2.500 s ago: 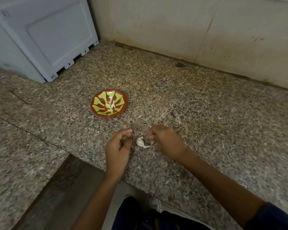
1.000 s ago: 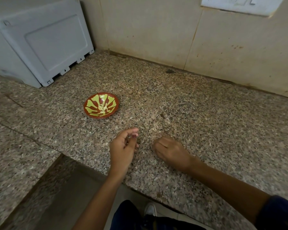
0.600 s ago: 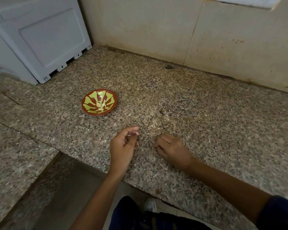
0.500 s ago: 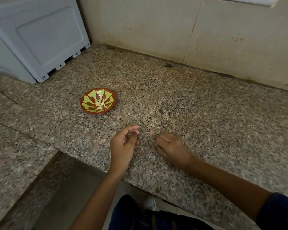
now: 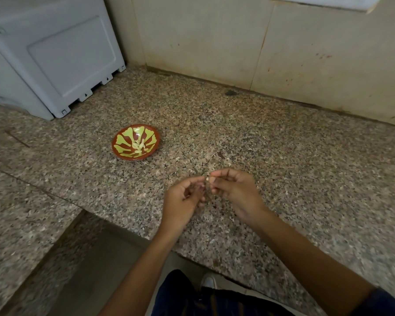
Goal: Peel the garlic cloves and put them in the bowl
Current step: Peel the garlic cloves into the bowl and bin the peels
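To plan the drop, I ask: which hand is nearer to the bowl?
Left. The left hand is right of the bowl and nearer the person; the right hand is farther right, beyond the left.

One bowl (image 5: 136, 142) at ten o'clock, a small heap of peeled cloves (image 5: 139, 145) inside, too bunched to count. Two hands, left hand (image 5: 183, 201), right hand (image 5: 235, 190), one tiny clove (image 5: 208, 179) between them. One grey box (image 5: 53, 55).
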